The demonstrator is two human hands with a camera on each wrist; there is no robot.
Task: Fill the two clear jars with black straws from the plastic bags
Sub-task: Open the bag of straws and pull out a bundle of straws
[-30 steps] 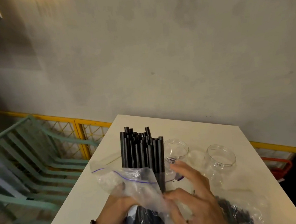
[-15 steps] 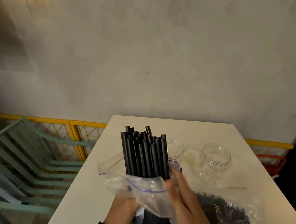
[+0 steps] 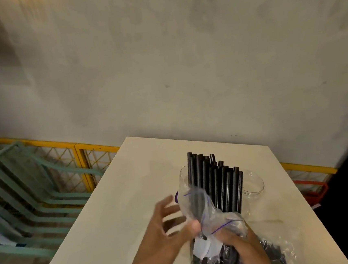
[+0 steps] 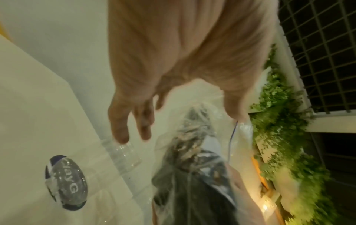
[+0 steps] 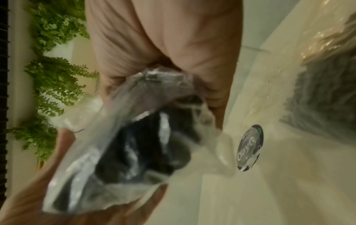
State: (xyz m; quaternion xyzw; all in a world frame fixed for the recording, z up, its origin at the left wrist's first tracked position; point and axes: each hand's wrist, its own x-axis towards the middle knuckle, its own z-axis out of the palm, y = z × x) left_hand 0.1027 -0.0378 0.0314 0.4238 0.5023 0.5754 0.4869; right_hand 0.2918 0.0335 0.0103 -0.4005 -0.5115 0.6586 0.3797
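Note:
A bundle of black straws (image 3: 216, 183) stands upright, its tops poking out of a clear zip bag (image 3: 199, 206). My right hand (image 3: 236, 240) grips the bag and straws low down; the right wrist view shows its fingers (image 5: 154, 68) curled round the plastic (image 5: 134, 144). My left hand (image 3: 166, 215) hovers beside the bag with fingers spread, only the thumb touching the plastic. Two clear jars stand behind the bundle on the white table (image 3: 123, 211): one (image 3: 182, 175) partly hidden at the left, one (image 3: 253, 184) at the right. A second bag of straws (image 3: 274, 254) lies beside my right hand.
Green slatted chairs (image 3: 26, 199) and a yellow mesh fence (image 3: 82, 162) stand left of the table. A grey wall rises behind it. Something red (image 3: 310, 191) sits low at the right. Green plants (image 4: 279, 137) show in the wrist views.
My left hand has let go of the bag's underside and spread its fingers. The right hand has dropped from the bag's front to grip it low down. The bundle now stands in front of the jars.

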